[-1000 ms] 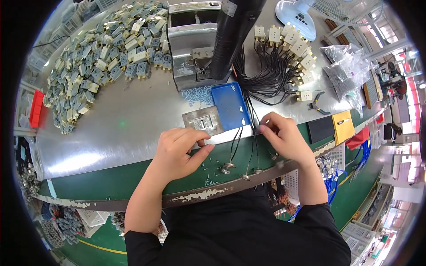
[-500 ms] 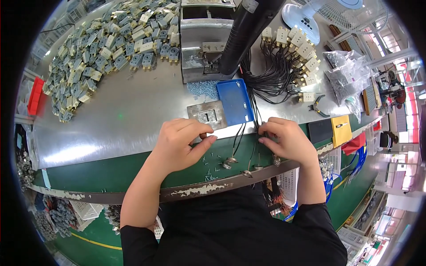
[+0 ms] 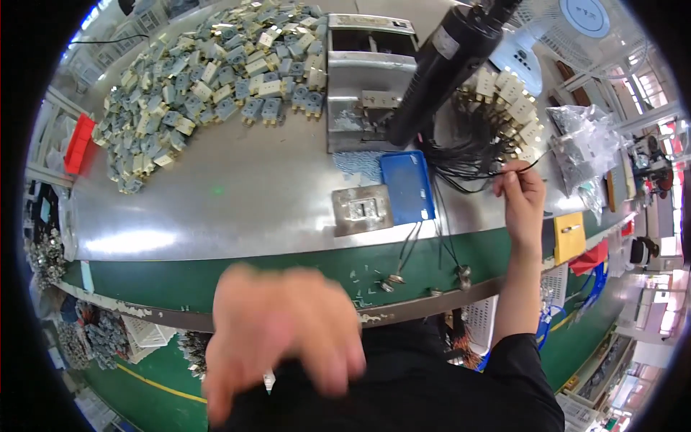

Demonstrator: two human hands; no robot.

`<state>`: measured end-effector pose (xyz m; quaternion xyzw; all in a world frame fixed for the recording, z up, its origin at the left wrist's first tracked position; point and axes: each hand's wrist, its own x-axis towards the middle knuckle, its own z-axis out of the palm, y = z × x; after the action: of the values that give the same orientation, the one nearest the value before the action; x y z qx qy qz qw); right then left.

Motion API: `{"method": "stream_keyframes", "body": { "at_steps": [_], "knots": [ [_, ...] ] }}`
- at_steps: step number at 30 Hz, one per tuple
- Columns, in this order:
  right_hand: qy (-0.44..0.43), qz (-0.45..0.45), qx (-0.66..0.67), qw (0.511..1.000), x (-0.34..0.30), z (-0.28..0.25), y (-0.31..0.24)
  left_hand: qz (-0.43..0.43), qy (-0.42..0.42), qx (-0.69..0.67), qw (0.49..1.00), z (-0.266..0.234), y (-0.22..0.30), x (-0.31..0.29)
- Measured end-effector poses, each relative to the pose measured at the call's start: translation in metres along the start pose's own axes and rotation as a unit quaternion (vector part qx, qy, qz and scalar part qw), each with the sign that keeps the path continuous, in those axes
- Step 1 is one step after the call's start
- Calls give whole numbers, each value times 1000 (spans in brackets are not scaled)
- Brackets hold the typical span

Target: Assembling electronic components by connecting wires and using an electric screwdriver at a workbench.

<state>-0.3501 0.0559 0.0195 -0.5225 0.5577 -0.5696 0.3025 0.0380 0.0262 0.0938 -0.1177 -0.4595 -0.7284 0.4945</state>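
Note:
My right hand (image 3: 523, 198) is at the right of the bench, fingers pinched on a black cable (image 3: 533, 165) beside the bundle of black cables (image 3: 468, 147). Cream plug-like blocks (image 3: 522, 109) sit at the bundle's far ends. Close in front of my body, my left hand (image 3: 284, 324) is smeared by motion, so its fingers cannot be read. Cables with round metal ends (image 3: 464, 277) hang over the green front strip. A steel fixture plate (image 3: 345, 216) with a slot lies beside the blue tray (image 3: 407, 191). Small bluish pieces (image 3: 358, 164) are heaped behind them.
Grey and cream blocks (image 3: 216, 79) form a big pile at the back left. A metal machine (image 3: 363, 79) and a thick black column (image 3: 439, 65) stand at the centre back. To the right are a fan (image 3: 518, 61), a plastic bag (image 3: 583, 137) and a yellow pad (image 3: 568, 237).
My right hand has moved right and away to the cable bundle. My left hand has left the fixture and come back toward my body. The view has shifted, and the pliers no longer show.

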Motion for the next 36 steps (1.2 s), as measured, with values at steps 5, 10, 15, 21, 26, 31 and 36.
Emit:
{"method": "stream_keyframes", "body": {
  "at_steps": [5, 10, 15, 21, 26, 31, 36],
  "knots": [
    [-100, -145, -121, 977, 32, 40, -46, 71, -23, 53, 996, 68, 39, -12],
    [-91, -170, -102, 976, 26, 58, -36, 161, 39, 163, 973, 87, 36, -6],
    [-51, -184, 32, 981, 17, 68, -8, 209, -39, 311, 926, 74, 47, -31],
    [-46, -164, 122, 978, 12, 70, 2, 275, -21, 278, 920, 101, 44, -20],
    [-58, -155, 134, 977, 12, 70, 3, 234, -7, 264, 936, 115, 49, -9],
    [-37, -168, 114, 978, 9, 68, -1, 237, 10, 256, 937, 134, 49, -8],
    [-47, -159, 111, 980, 10, 72, 0, 231, -35, 277, 932, 120, 54, -8]
  ]
}}
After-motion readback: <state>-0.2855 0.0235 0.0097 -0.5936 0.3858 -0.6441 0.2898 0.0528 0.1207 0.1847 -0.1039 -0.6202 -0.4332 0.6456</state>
